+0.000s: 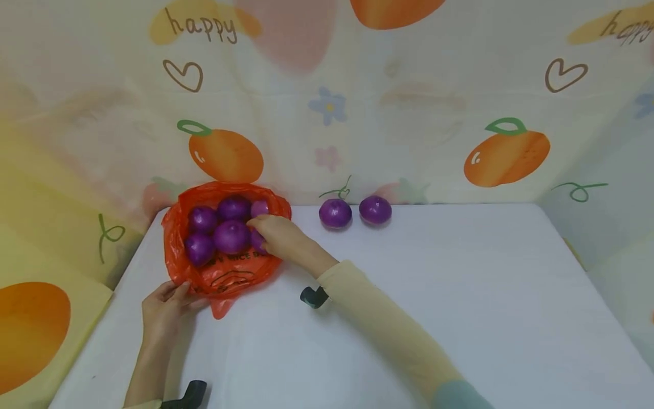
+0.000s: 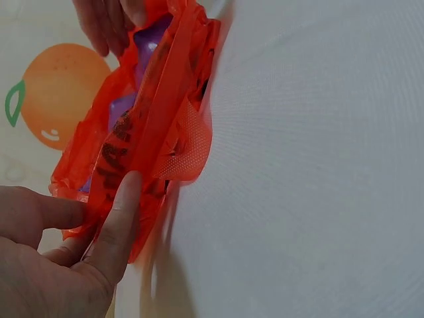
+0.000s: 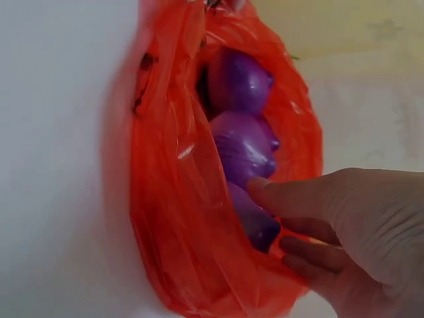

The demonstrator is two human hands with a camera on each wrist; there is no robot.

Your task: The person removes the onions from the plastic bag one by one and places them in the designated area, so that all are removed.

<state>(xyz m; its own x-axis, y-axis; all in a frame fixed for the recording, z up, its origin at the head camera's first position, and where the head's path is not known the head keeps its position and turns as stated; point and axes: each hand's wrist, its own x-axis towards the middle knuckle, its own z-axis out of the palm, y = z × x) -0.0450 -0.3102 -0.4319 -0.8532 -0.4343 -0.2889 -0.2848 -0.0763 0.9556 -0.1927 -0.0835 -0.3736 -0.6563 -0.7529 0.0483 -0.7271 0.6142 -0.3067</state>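
Note:
A red plastic bag (image 1: 232, 275) lies spread on the table with several glossy purple onions (image 1: 232, 237) inside, some with pointed tips. At its near left edge my left hand (image 1: 166, 307) pinches the plastic between thumb and fingers, also seen in the left wrist view, where black print shows on the bag (image 2: 179, 106). My right hand (image 1: 286, 238) reaches over the bag's right side. In the right wrist view its thumb (image 3: 281, 193) touches the lowest onion (image 3: 252, 222), and the loosely extended fingers lie beside that onion's dark tip.
Two more purple onions, one with a green curl drawn behind it (image 1: 335, 214) and one to its right (image 1: 375, 210), stand at the table's back edge. A patterned cloth (image 1: 409, 130) hangs directly behind. The white table (image 1: 434, 284) extends right and forward.

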